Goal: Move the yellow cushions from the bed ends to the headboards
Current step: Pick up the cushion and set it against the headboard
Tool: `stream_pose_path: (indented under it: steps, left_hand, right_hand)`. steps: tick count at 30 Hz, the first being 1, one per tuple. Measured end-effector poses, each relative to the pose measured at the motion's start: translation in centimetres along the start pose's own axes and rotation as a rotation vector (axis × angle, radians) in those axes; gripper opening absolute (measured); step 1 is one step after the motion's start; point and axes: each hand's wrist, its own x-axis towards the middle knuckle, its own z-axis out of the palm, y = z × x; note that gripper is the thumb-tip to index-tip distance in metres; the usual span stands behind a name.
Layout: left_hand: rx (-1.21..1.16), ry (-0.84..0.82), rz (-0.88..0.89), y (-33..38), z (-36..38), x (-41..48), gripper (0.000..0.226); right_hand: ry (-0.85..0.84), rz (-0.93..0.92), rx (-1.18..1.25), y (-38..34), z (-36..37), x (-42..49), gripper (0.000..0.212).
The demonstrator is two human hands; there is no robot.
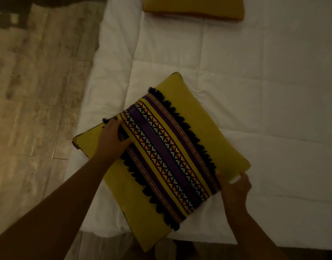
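Note:
A square yellow cushion with a purple patterned band and black fringe lies turned diamond-wise near the bed's near end, one corner hanging over the edge. My left hand grips its left edge, thumb on the patterned band. At the opposite edge, near the right corner, my right hand holds the cushion. A second yellow cushion lies flat on the bed at the top of the view, partly cut off.
The bed carries a white quilted duvet that fills the right side. Beige tiled floor runs along the bed's left side. A dark piece of furniture shows at the top left.

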Motion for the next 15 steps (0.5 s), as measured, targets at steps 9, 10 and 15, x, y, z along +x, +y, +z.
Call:
stream_pose_path:
  steps: [9, 10, 15]
  left_hand:
    - [-0.199, 0.162, -0.375, -2.3, 4.5, -9.2, 0.096]
    - [-0.253, 0.185, -0.411, -2.5, 5.1, -9.9, 0.097]
    - [-0.598, 0.263, -0.612, -4.1, 7.8, -12.7, 0.104]
  right_hand:
    - [-0.253, -0.395, -0.274, -9.7, 3.7, 6.3, 0.097]
    - [-0.291, -0.394, -0.279, -10.4, 4.3, 7.0, 0.097]
    - [-0.414, -0.415, -0.302, -12.1, 6.5, 9.9, 0.089]
